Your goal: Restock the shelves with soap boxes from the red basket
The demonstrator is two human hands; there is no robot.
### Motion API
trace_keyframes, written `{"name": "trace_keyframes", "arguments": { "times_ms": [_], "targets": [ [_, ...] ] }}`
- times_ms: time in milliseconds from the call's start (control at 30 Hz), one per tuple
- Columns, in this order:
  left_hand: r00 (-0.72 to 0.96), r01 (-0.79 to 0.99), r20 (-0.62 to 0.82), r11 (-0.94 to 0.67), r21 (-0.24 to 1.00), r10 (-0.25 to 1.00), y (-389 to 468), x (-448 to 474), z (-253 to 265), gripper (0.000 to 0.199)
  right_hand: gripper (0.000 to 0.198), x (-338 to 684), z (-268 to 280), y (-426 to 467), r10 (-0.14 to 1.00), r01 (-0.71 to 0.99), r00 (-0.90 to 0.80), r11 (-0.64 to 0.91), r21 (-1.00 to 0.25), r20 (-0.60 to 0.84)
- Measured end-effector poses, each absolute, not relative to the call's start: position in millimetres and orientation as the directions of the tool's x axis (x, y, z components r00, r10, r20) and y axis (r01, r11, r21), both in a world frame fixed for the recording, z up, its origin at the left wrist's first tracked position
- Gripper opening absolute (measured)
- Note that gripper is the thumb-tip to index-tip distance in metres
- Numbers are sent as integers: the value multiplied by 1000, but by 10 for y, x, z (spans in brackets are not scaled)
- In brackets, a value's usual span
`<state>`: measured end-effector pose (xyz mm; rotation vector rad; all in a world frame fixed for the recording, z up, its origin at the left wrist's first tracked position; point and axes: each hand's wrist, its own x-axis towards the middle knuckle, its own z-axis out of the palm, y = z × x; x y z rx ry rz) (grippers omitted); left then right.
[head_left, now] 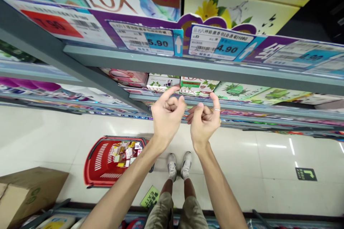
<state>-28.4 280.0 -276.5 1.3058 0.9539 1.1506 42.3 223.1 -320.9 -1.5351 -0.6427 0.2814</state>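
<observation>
A white and green LUX soap box (197,85) sits on the shelf below the price-tag rail. My left hand (169,111) reaches up to it, index finger stretched to the box's left edge, other fingers curled, thumb apart. At the lower right corner of the same box is the index finger of my right hand (204,120), which wears a ring; its remaining fingers are loosely bent. Neither hand grips anything, and whether the fingertips touch the box I cannot tell. Another LUX box (162,82) stands left of it, and a green aloe-pictured box (236,91) right of it.
Overhead juts a grey shelf edge (161,62) with price tags (220,44). A red shopping basket (92,164) holding several small boxes stands on the tiled floor (242,161), left of my shoes (172,164). At the lower left is a cardboard box (32,189).
</observation>
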Motion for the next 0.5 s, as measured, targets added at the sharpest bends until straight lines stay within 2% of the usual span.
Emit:
{"name": "trace_keyframes", "arguments": {
  "times_ms": [233,367,500],
  "targets": [
    [247,-147,-2,39,988,969,2839,-296,-2737,33,49,432,-3236,2208,554,230,801,64,-971,227],
    [191,-117,89,-67,991,978,2905,-325,-2670,36,45,410,-3279,2171,525,271,800,114,-956,290],
    [216,44,145,-158,987,966,2981,-364,-2663,31,44,437,-3298,2158,520,302,795,106,-947,312]
  ]
}}
